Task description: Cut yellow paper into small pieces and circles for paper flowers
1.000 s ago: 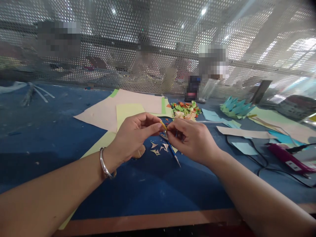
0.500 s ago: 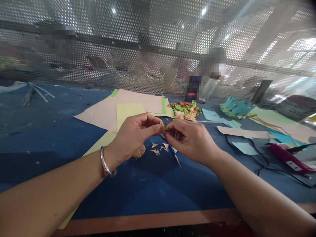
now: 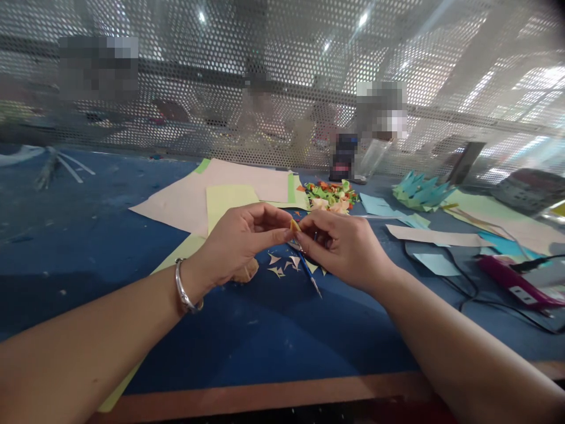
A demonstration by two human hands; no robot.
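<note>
Between the fingertips of both hands is a small yellow piece of paper (image 3: 295, 226), pinched and bent. My left hand (image 3: 249, 238) grips it from the left, thumb against fingers, and my right hand (image 3: 344, 242) grips it from the right. Much of the piece is hidden by the fingers. Below them a blue craft knife (image 3: 311, 274) lies slantwise on the table. Several pale pointed paper scraps (image 3: 278, 271) are scattered beside it. A round tan object (image 3: 245, 271) sits partly under my left hand.
Large pale paper sheets (image 3: 176, 203) lie at the left. A pile of green and orange paper bits (image 3: 331, 195) is behind the hands. Toward the right are a blue spiky paper piece (image 3: 421, 191), a purple power strip (image 3: 512, 282) and black cables (image 3: 470, 294). A perforated metal screen (image 3: 198, 106) stands behind the table.
The yellow paper piece has turned between the fingertips and now shows a pointed, folded shape. Both hands stay pinched on it with only small finger movement.
</note>
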